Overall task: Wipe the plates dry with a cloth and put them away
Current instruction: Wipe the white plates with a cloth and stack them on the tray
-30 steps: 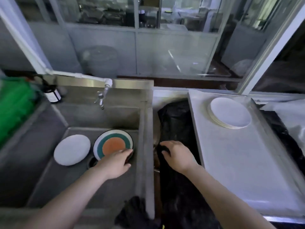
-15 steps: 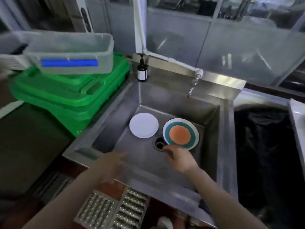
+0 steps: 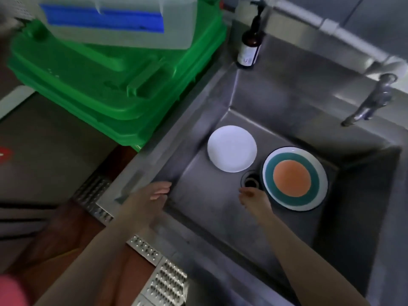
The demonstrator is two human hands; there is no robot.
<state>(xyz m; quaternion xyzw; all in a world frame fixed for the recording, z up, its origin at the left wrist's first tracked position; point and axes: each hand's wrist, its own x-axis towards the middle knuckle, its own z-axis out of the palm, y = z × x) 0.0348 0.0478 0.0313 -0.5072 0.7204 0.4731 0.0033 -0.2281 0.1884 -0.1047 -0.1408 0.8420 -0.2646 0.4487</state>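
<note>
Two plates lie flat in the steel sink [image 3: 220, 102]: a plain white plate [image 3: 231, 148] at the left and a larger plate with an orange middle and a teal ring [image 3: 294, 178] at the right, beside the drain [image 3: 250, 181]. My right hand [image 3: 254, 200] is inside the sink, just below the drain and at the left edge of the coloured plate, fingers relaxed and holding nothing. My left hand [image 3: 145, 200] hovers over the sink's front left rim, fingers straight, empty. No cloth is in view.
Green plastic crates [image 3: 114, 80] with a clear tub [image 3: 114, 21] on top stand left of the sink. A brown pump bottle [image 3: 249, 45] sits at the sink's back corner, a tap [image 3: 371, 102] at the upper right. Perforated metal floor grates [image 3: 154, 272] lie below.
The view swung left from the counter to the sink. My right hand left the black cloth and came into the sink; my left hand drew back from the coloured plate to the sink's rim.
</note>
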